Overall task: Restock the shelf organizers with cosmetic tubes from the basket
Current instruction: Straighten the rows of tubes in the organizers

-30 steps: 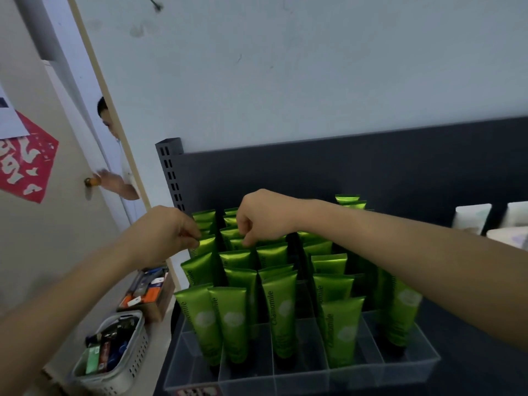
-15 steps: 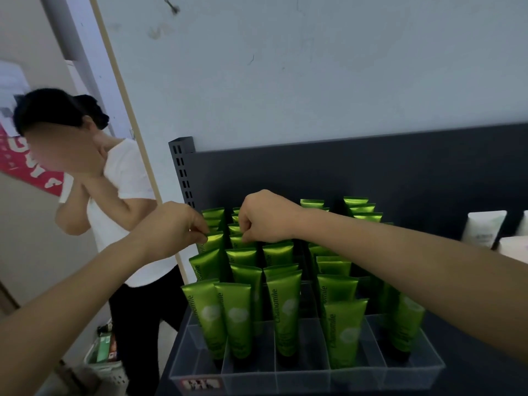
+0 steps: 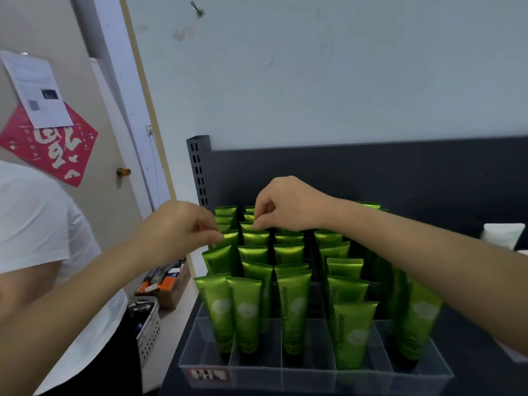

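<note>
My left hand is pinched on the crimped top of a green Chamomile tube in the far-left column of the clear shelf organizer, thumb and fingertips closed on its edge. My right hand is curled over the next column, fingertips pressed together on the top of another green tube a row or so further back. Both tubes stand upright in their slots, caps down, among the packed back rows.

I judge this to be the seating and straightening step: the tubes are already in the organizer and I am settling them square in their rows, not carrying new stock. The front compartments are only partly filled, with bare slots along the near edge, so restocking looks unfinished.

The white basket sits low on my left, below the shelf, with some items in it; I cannot tell whether green tubes remain there. Another person in a white shirt stands close beside it.

Next I would let go of both tops without tipping the neighbours, then reach down past that person to the basket for more tubes and drop them into the front slots.
</note>
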Demonstrator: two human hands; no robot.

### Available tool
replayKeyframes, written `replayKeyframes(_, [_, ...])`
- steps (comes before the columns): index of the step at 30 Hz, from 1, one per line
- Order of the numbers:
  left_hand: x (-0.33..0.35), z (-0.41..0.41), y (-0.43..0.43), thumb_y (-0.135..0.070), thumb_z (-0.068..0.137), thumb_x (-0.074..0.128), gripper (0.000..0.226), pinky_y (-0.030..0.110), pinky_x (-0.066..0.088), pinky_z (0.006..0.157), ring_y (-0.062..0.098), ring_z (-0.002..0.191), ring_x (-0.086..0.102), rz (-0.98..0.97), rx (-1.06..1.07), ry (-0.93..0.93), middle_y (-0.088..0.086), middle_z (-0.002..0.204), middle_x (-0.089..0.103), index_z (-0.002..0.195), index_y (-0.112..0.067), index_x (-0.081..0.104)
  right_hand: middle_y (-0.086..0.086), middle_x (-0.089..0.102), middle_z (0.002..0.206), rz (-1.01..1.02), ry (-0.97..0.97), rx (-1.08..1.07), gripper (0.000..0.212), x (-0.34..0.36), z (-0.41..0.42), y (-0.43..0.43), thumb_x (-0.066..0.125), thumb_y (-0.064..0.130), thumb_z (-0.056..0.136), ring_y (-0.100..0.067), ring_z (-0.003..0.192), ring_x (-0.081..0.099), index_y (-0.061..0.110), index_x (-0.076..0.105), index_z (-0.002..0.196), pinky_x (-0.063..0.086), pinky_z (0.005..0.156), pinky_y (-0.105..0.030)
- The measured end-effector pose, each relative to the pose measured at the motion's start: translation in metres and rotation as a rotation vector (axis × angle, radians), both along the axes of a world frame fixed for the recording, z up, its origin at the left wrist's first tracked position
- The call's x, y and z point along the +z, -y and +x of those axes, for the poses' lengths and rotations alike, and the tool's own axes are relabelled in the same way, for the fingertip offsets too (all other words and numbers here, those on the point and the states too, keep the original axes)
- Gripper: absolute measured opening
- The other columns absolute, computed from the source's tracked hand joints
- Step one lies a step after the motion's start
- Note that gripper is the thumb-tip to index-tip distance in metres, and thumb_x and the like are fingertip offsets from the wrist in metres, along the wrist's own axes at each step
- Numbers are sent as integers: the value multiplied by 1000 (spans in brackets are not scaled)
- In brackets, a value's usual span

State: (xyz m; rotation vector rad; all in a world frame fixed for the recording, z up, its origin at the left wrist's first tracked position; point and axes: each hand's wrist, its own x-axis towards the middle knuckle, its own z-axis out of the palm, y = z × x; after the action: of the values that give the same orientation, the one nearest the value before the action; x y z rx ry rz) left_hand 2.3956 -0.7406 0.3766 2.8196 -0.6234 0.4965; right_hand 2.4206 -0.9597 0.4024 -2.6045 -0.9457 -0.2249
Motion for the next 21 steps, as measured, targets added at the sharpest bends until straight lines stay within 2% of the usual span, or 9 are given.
replayKeyframes(2, [-4,-6,2,-42,80,69,18,9,39,59,-5,68,57,71,5,-107,-19,76,63,91,-28,72,19,58,70,-14,-15,18,15,1,-6,-2,71,31,81,-3,76,59,17,74,86,45,68,-16])
replayKeyframes(4, [-10,-7,3,-37,82,68,23,6,37,61,-6,70,54,172,28,-159,-18,85,63,103,-27,70,18,58,71,-61,-39,42,17,-1,-12,-7,72,31,81,-4,77,60,16,74,88,46,68,-17])
replayKeyframes(6, [-11,-7,2,-32,85,67,24,4,35,61,-5,70,51,196,33,-145,-12,94,67,108,-25,70,15,60,73,-129,-42,71,19,-6,-16,-11,72,31,81,-5,75,58,15,74,91,44,64,-14])
replayKeyframes(9, [-8,-7,1,-28,85,68,23,7,38,63,-3,70,53,188,36,-93,-10,95,69,107,-24,71,11,59,79,-184,-43,76,20,-10,-19,-13,71,28,82,-5,74,55,13,73,96,41,61,-12])
replayKeyframes(12, [-6,-7,-1,-27,86,66,23,20,48,73,5,79,59,221,44,-68,-8,98,71,108,-24,71,10,59,81,-208,-24,71,18,-13,-20,-16,70,24,83,-7,78,55,12,72,96,46,71,-20])
replayKeyframes(15, [-10,-9,-4,-27,88,64,23,17,43,73,2,79,54,285,52,-86,-8,102,69,109,-25,70,8,61,83,-207,-29,77,17,-14,-23,-20,69,24,84,-8,80,57,12,72,97,48,76,-23])
replayKeyframes(18, [-7,-13,-7,-29,86,66,27,14,44,75,0,82,53,220,48,-120,-10,105,66,113,-25,67,6,64,87,-209,-27,67,19,-13,-24,-20,69,26,84,-11,84,60,13,71,98,51,78,-26])
replayKeyframes(21, [0,-25,-8,-34,86,64,26,8,41,66,-6,77,53,68,37,-52,-18,96,59,111,-26,67,9,61,82,-186,-21,46,21,-11,-26,-19,71,27,82,-11,82,61,13,72,98,51,77,-26])
